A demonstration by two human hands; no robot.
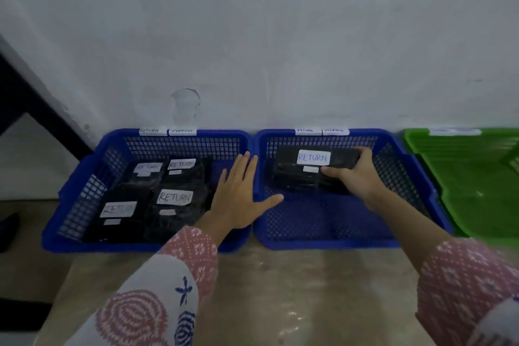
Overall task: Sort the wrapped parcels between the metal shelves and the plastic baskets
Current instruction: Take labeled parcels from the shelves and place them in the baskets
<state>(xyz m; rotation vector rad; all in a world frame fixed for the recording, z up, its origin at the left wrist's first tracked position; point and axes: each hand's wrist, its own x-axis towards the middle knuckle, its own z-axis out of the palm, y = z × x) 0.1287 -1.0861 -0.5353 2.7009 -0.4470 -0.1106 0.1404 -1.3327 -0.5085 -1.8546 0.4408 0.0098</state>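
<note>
A left blue perforated plastic basket [84, 177] is sitting on the floor against a pale plastered wall [252, 36], holding four black film-wrapped parcels [157, 199] with white RETURN labels, lying flat in two rows; the left hand [238, 196] is hovering over this basket's right side, palm down, fingers straight and thumb spread apart, gripping nothing; just beside it, a right blue perforated plastic basket [407, 177] is holding one black wrapped parcel with a white RETURN label [297, 174] near its back wall; the right hand [356, 174] is gripping that parcel's right end, fingers curled over the top edge and thumb underneath; a green plastic basket [477, 177] is standing at the far right.
</note>
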